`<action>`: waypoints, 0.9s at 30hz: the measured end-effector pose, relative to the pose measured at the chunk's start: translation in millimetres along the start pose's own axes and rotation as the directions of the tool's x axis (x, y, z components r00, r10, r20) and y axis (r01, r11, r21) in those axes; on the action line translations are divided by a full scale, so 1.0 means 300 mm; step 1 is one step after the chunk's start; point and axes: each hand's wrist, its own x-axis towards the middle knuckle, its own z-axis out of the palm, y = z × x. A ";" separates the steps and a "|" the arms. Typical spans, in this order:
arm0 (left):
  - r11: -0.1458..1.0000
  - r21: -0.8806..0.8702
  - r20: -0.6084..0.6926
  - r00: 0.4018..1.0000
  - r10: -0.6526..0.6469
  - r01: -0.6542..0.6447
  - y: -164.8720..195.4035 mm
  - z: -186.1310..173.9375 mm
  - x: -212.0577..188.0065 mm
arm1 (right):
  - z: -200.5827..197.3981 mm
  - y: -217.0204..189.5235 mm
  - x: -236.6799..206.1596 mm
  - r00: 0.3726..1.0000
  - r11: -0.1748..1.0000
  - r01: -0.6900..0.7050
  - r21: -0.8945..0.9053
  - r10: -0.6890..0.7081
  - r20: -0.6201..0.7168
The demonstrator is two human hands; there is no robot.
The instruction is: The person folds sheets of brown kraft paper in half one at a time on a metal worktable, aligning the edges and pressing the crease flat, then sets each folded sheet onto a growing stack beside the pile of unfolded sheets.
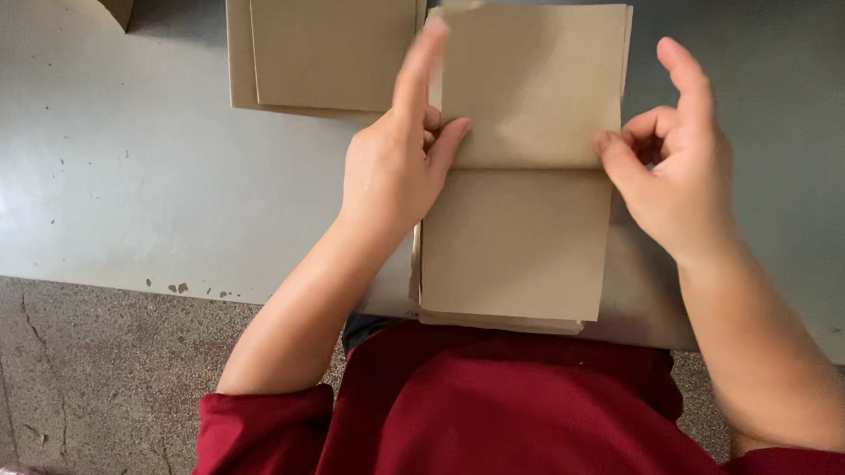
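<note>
Brown paper stack [514, 242] at near edge of grey surface [108, 173], overhanging slightly. Top sheet [537, 80] folded upward, pinched by left hand [393, 164] and right hand [672, 169] at crease. Risk: skewed fold, stack nudged off onto cracked concrete floor [69, 364]. Farther back, second paper pile [322, 39].

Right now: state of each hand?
Left hand: thumb and fingers pinching left edge of the folded brown paper sheet.
Right hand: thumb touching the sheet's right edge, not clearly gripping.
</note>
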 end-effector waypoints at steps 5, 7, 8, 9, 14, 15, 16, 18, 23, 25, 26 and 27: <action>0.969 0.168 -0.115 0.972 0.203 -0.183 -0.001 0.030 0.014 | 0.014 -0.008 0.009 0.999 0.997 0.047 -0.059 -0.047 0.000; 0.948 0.250 -0.103 0.968 0.227 -0.196 0.007 0.031 0.013 | 0.014 -0.024 0.014 0.997 0.993 0.073 -0.090 -0.073 -0.001; 0.923 0.303 -0.105 0.955 0.279 -0.236 0.008 0.026 0.010 | 0.017 -0.035 0.016 0.995 0.988 0.096 -0.125 -0.097 0.002; 0.893 0.355 -0.105 0.938 0.330 -0.275 0.017 0.024 0.015 | 0.006 -0.046 0.024 0.993 0.980 0.120 -0.158 -0.121 0.005; 0.697 0.451 0.105 0.809 0.579 -0.557 0.028 -0.016 0.033 | -0.017 -0.138 0.050 0.927 0.745 0.303 -0.594 -0.374 0.003; 0.668 0.446 0.166 0.788 0.593 -0.596 0.027 -0.021 0.037 | -0.016 -0.159 0.057 0.862 0.610 0.393 -0.688 -0.505 0.046; 0.651 0.474 0.214 0.795 0.568 -0.593 0.028 -0.021 0.039 | -0.010 -0.179 0.062 0.843 0.574 0.444 -0.688 -0.527 0.105; 0.611 0.528 0.304 0.803 0.512 -0.589 0.023 -0.018 0.047 | 0.014 -0.212 0.074 0.795 0.498 0.542 -0.676 -0.566 0.220; 0.621 0.434 0.295 0.755 0.586 -0.652 -0.011 -0.013 0.080 | 0.104 -0.234 0.107 0.636 0.408 0.719 -0.563 -0.713 0.295; 0.626 0.433 0.269 0.756 0.597 -0.649 -0.026 -0.005 0.079 | 0.115 -0.221 0.113 0.609 0.354 0.730 -0.585 -0.726 0.320; 0.606 0.455 0.255 0.748 0.613 -0.652 -0.032 0.003 0.069 | 0.121 -0.209 0.116 0.598 0.316 0.735 -0.600 -0.720 0.353; 0.587 0.476 0.241 0.738 0.630 -0.656 -0.037 0.013 0.058 | 0.119 -0.193 0.116 0.587 0.276 0.740 -0.614 -0.711 0.387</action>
